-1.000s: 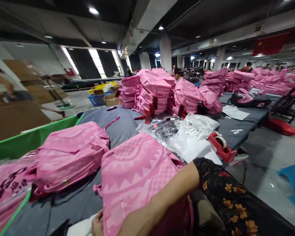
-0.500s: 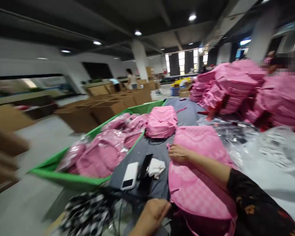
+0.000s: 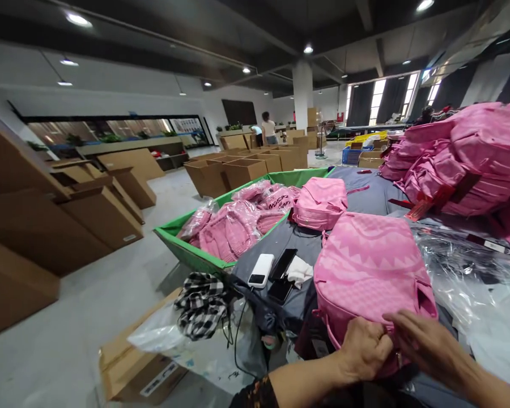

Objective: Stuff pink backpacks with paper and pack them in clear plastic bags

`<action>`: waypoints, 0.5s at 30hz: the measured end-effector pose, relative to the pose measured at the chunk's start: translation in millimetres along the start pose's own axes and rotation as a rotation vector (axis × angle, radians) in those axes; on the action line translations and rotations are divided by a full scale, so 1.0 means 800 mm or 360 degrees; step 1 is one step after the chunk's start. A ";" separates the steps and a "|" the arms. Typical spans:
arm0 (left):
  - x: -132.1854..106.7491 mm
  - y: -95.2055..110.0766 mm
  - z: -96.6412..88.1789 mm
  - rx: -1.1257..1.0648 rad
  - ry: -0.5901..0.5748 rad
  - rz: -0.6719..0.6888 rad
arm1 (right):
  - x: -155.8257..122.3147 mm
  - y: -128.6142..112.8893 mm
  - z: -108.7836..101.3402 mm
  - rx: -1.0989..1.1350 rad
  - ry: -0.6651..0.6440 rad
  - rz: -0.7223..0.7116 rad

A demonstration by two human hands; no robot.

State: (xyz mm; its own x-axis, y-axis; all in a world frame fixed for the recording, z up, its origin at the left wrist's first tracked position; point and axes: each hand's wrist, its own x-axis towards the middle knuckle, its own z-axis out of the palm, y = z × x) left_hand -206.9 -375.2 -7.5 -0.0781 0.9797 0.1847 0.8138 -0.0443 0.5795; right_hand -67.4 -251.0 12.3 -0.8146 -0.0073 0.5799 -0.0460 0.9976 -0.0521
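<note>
A pink backpack [image 3: 369, 266] with a paler jagged pattern lies front side up before me, its near end toward my body. At that near end my left hand [image 3: 363, 348] is closed in a fist against the backpack; the exact part inside its fingers is hidden. Just to its right, my right hand [image 3: 429, 343] has its fingers stretched out, touching the backpack's near edge and almost meeting the left hand. A small metal zipper pull [image 3: 398, 358] shows below the hands. Beyond lies a smaller pink backpack [image 3: 321, 201].
A green-rimmed bin [image 3: 195, 258] holds bagged pink backpacks on the left. A white phone-like device [image 3: 261, 271], dark phones and white cloth [image 3: 300, 272] lie beside the backpack. Pink backpacks [image 3: 463, 153] are heaped at right, near clear plastic bags [image 3: 471, 283]. Cardboard boxes [image 3: 106, 215] stand leftward.
My right hand has come from the backpack's left edge to its near end. My left hand has moved right along the near edge. The camera has turned left.
</note>
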 end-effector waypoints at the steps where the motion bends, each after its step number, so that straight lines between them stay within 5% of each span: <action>1: 0.001 0.005 0.005 0.0094 0.0020 0.0080 | -0.032 -0.008 -0.005 -0.0037 0.0104 0.0021; 4: 0.002 0.029 0.022 0.0329 0.0037 0.0509 | -0.092 -0.033 0.001 -0.0127 0.0395 0.0187; 7: 0.003 0.043 0.018 0.0444 0.0145 0.0924 | -0.106 -0.062 0.017 -0.0149 0.0585 0.0533; 10: 0.008 0.033 -0.008 0.0761 0.0246 0.0938 | -0.103 -0.092 0.026 -0.0168 0.0828 0.0832; 15: 0.002 0.002 -0.032 0.1151 0.0058 0.1158 | -0.120 -0.100 0.010 -0.0003 0.1191 0.1356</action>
State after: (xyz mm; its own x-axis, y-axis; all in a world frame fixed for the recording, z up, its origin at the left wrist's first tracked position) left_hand -220.1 -378.5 14.0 0.5651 0.7557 0.3311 0.8225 -0.4850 -0.2971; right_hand 9.7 -330.6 -45.3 -0.0297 0.7166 0.6969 0.3596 0.6582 -0.6614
